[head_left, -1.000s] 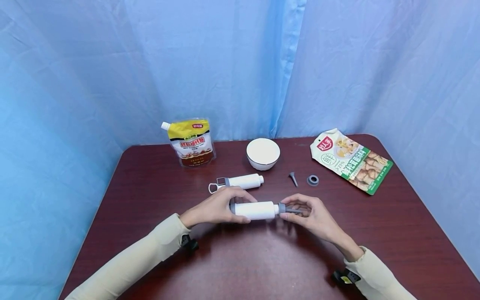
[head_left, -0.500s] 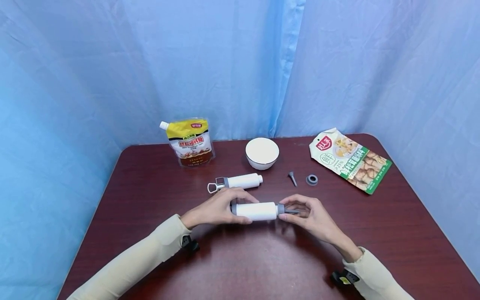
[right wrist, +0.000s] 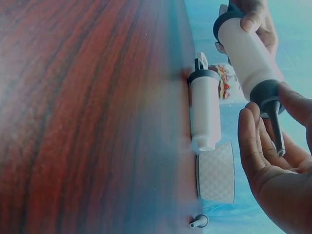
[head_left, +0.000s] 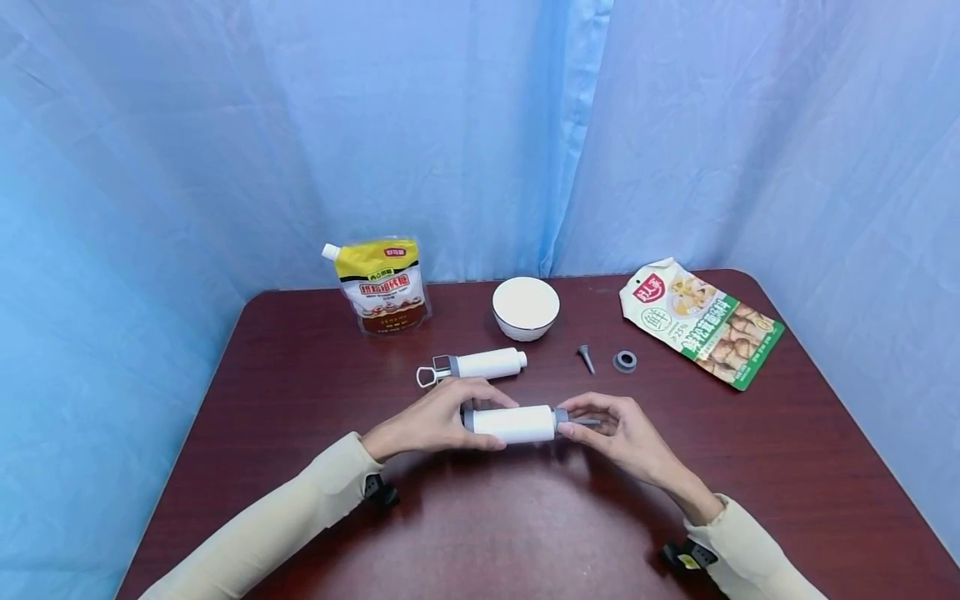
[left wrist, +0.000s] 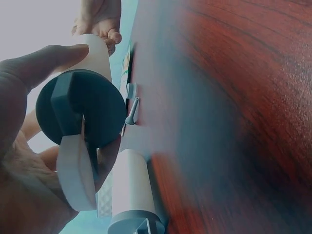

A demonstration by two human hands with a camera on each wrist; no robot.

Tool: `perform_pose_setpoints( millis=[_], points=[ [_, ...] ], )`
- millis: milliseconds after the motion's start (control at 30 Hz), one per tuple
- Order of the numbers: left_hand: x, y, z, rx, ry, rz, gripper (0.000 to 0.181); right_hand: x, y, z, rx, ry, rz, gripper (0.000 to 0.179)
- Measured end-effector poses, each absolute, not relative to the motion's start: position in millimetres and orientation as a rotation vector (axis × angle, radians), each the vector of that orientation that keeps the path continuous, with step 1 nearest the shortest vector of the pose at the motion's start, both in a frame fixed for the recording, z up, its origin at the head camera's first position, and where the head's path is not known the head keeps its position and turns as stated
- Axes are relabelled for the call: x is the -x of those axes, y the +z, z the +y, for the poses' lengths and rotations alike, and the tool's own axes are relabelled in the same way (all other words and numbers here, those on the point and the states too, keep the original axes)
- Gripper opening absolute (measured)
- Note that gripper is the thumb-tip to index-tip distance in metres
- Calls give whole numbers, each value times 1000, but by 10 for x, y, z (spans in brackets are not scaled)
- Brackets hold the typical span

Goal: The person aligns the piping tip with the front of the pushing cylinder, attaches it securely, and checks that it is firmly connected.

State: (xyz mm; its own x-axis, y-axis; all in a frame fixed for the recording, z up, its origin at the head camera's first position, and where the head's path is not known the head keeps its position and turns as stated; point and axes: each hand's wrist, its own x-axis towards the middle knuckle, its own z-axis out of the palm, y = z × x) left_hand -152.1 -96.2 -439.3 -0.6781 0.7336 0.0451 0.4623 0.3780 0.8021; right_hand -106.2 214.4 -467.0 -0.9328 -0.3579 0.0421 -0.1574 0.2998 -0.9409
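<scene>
My left hand (head_left: 435,421) grips a white icing syringe (head_left: 517,424) by its grey-capped end, holding it level above the table. In the left wrist view, the thumb lies along the barrel beside the grey end cap (left wrist: 92,107) and its white pull handle (left wrist: 75,170). At the other end, my right hand (head_left: 626,433) pinches a grey collar (head_left: 561,419) that sits against the barrel. From that collar a thin grey nozzle (right wrist: 277,129) points out toward the right palm. Just behind lies a second icing syringe (head_left: 487,363) with its handle to the left.
Beyond the syringes stands a white bowl (head_left: 526,321), with a loose grey nozzle (head_left: 587,359) and a grey ring (head_left: 625,361) to its right. A spouted sugar pouch (head_left: 382,287) stands back left; a green and white food packet (head_left: 701,325) lies at right on the dark table (head_left: 487,533).
The collar with the nozzle has slid left onto the barrel's end, covering the white neck that showed between them before. Both hands keep their holds.
</scene>
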Motion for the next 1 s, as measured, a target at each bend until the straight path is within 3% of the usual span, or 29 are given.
perform_pose_setpoints(
  millis=[200,667,1000],
  points=[
    [1516,-4408,-953,-1057,1205,2327,43,1080,-4686,2137,463,-1682,2396,22],
    [1511,-4443,-959,-1053,1224,2351,43,1109,-4664,2154,557,-1743,2315,35],
    [1487,-4462,-960,-1060,1221,2352,43,1109,-4710,2164,491,-1649,2393,24]
  ],
)
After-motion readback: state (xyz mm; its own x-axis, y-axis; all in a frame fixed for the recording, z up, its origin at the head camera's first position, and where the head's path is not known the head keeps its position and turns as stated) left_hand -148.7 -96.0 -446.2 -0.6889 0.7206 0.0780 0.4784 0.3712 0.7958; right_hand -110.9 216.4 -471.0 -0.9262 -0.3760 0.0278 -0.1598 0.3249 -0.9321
